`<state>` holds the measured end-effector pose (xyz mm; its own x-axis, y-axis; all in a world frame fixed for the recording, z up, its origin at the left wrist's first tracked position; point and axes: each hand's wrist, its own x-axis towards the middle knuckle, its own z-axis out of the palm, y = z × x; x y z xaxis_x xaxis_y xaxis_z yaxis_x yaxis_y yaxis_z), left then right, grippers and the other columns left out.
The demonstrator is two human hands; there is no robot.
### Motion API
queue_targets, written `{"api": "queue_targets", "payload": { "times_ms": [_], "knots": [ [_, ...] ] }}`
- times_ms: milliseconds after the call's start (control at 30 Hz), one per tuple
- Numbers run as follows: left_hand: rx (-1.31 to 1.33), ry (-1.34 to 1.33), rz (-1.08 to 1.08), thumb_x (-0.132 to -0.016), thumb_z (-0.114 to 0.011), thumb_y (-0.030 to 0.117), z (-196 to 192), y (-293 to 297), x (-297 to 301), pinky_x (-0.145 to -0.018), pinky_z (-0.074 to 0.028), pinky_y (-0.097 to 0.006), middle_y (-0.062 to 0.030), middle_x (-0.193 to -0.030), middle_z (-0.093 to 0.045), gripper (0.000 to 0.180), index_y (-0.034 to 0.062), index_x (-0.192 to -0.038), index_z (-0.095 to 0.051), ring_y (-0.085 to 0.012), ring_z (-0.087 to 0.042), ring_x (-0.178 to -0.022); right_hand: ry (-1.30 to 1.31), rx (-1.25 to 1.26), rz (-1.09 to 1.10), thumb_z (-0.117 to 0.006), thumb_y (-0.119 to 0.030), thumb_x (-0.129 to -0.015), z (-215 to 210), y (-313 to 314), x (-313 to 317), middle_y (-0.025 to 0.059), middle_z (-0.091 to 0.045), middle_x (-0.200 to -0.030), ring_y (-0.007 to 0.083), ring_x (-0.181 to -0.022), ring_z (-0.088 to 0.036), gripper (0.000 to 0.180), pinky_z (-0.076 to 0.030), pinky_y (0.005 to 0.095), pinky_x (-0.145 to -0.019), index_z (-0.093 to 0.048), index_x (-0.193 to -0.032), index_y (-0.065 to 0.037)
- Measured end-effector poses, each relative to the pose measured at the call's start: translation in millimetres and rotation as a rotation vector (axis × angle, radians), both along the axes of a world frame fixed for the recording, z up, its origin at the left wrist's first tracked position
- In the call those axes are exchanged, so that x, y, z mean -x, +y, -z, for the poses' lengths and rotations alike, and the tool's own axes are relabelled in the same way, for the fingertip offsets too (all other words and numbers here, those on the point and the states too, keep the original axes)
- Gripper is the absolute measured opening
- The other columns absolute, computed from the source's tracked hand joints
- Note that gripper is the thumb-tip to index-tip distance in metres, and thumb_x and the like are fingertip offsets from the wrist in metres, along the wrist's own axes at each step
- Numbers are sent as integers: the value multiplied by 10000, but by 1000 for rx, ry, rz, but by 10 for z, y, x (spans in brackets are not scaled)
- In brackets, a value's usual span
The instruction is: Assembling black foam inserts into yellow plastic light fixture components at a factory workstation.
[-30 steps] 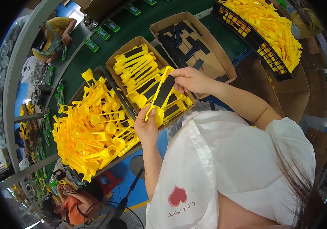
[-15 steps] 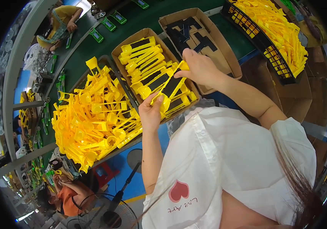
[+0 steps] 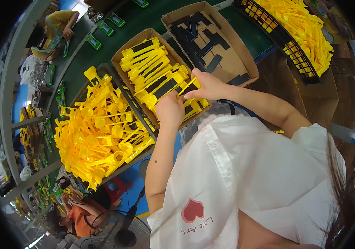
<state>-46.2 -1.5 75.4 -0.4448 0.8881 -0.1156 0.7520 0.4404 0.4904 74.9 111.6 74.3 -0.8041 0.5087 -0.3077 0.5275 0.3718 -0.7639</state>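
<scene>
Both my hands are over the near right end of a cardboard box (image 3: 176,54) filled with yellow plastic parts (image 3: 148,68), several with a black strip. Between them is one long yellow part with a black strip (image 3: 190,88), held tilted just above the others. My left hand (image 3: 170,110) is closed at its nearer end, with the fingertips partly hidden. My right hand (image 3: 208,86) pinches its far end between thumb and fingers. Just beyond my right hand, flat black strips (image 3: 214,63) lie in a second cardboard box (image 3: 232,58).
On the left is a heaped pile of yellow parts (image 3: 98,128). A black crate (image 3: 300,62) of yellow parts stands at far right. Green devices (image 3: 104,28) rest on the green bench. A standing fan (image 3: 123,236) is at lower left. Two people work along the left side.
My hands have come closer together on the yellow part. My left hand has turned over its near end. The view has shifted slightly, showing more black strips in the second box.
</scene>
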Motion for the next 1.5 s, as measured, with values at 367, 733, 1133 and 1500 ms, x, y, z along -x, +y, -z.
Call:
{"api": "queue_targets", "payload": {
  "times_ms": [367,733,1133,1500],
  "knots": [
    [93,781,151,-840,-413,331,451,995,1650,-946,-143,-560,-16,-1345,-239,403,281,-1236,-358,-261,-204,-1234,201,640,440,-510,-164,-818,673,548,-435,54,-560,-777,77,-573,-503,227,-413,194,-484,-458,-986,-21],
    [-397,481,-115,-756,-518,89,408,444,326,-908,-259,-481,-219,-1219,-363,350,9,-1091,-459,-408,-319,-1090,120,-554,-25,-629,-41,-626,1146,1268,-622,135,-509,-911,321,-876,-514,312,-440,368,-735,-496,-908,-47],
    [-391,565,-731,-731,-497,-17,308,-976,-280,-813,-332,-389,-158,-1014,-484,246,-12,-977,-501,-319,-427,-941,-69,-71,-10,-465,-199,-838,849,1497,-471,194,-546,-684,311,-699,-560,203,-420,378,-589,-415,-870,-4],
    [-40,710,-621,-654,-566,-1,147,-1607,525,-815,-336,-395,-136,-974,-520,393,-1,-1036,-474,-314,-433,-913,105,-29,-4,-462,-135,-824,494,1225,-431,126,-565,-694,245,-571,-553,172,-427,333,-534,-379,-908,-10]
  ]
}}
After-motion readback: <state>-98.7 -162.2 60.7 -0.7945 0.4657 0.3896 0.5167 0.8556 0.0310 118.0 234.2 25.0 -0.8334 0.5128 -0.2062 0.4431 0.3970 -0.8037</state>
